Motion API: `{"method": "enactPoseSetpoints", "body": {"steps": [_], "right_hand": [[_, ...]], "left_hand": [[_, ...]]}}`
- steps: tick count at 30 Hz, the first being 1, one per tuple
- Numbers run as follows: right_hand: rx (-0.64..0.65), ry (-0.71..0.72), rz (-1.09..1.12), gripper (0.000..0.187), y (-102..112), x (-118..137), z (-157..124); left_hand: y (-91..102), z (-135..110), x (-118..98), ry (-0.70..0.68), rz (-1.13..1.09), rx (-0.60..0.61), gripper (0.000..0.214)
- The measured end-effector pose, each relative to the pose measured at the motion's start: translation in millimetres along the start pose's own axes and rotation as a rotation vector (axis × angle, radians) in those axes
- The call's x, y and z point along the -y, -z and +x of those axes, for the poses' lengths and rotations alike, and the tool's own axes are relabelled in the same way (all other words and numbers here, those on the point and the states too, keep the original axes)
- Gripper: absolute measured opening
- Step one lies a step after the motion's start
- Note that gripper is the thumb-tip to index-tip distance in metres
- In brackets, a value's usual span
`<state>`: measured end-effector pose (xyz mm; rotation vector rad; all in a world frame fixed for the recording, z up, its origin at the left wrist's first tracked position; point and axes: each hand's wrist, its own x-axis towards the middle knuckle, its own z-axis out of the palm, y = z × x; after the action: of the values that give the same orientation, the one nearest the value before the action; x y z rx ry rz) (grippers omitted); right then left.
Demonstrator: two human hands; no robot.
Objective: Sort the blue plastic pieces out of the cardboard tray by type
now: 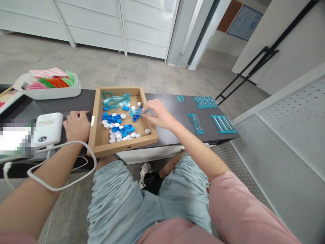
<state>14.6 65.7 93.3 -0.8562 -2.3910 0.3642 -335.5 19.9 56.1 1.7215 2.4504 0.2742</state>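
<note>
My right hand [158, 113] pinches a clear, teal-ended plastic track piece [137, 112] over the right side of a shallow cardboard box [122, 147]. Inside the box lie more clear teal pieces [115, 101] in a heap at the back. Blue pieces [111, 118] and white hexagonal pieces [118, 136] are scattered across its bottom. My left hand [77, 126] lies on the dark table just left of the box, fingers stretched and holding nothing. It is between the box and a white power bank [48, 128].
On the table's right are a curved clear piece [196, 123], a row of straight tubes [223, 123], a row of curved pieces [205, 102] and a small teal piece [180, 98]. A white basket [53, 93] stands back left. A white cable [92, 152] loops over my left forearm.
</note>
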Motion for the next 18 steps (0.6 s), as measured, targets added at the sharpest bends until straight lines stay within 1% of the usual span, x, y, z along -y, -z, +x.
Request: {"method": "enactPoseSetpoints", "body": {"steps": [3,5,7,10,13,15,18], "right_hand": [[-0.154,-0.013,-0.122,0.005,24.2,-25.5,-31.4],[-0.216,-0.061,-0.155,0.009,41.3,-48.5,-52.5],[-0.207,-0.132,-0.172,0.013,61.3,-73.6,-71.7],[-0.141,-0.277,-0.215,0.017,95.5,-110.8,-94.5],[-0.165,-0.432,-0.272,0.026,126.9,-144.3,-108.1],[-0.195,-0.538,-0.308,0.031,142.1,-163.7,-112.6],[-0.188,-0.672,-0.363,0.038,155.0,-187.6,-115.2]], "left_hand": [[-0.2,0.7,1.1,-0.002,0.005,0.003,0.067],[-1.9,2.4,3.2,0.005,0.008,0.006,0.070],[-4.5,5.1,5.9,0.010,0.014,0.009,0.072],[-9.2,10.6,10.4,0.005,0.033,0.019,0.077],[-13.4,16.3,13.7,0.007,0.068,0.027,0.083],[-15.2,18.8,14.5,0.017,0.108,0.035,0.086],[-15.3,19.1,14.3,0.015,0.143,0.045,0.094]]}}
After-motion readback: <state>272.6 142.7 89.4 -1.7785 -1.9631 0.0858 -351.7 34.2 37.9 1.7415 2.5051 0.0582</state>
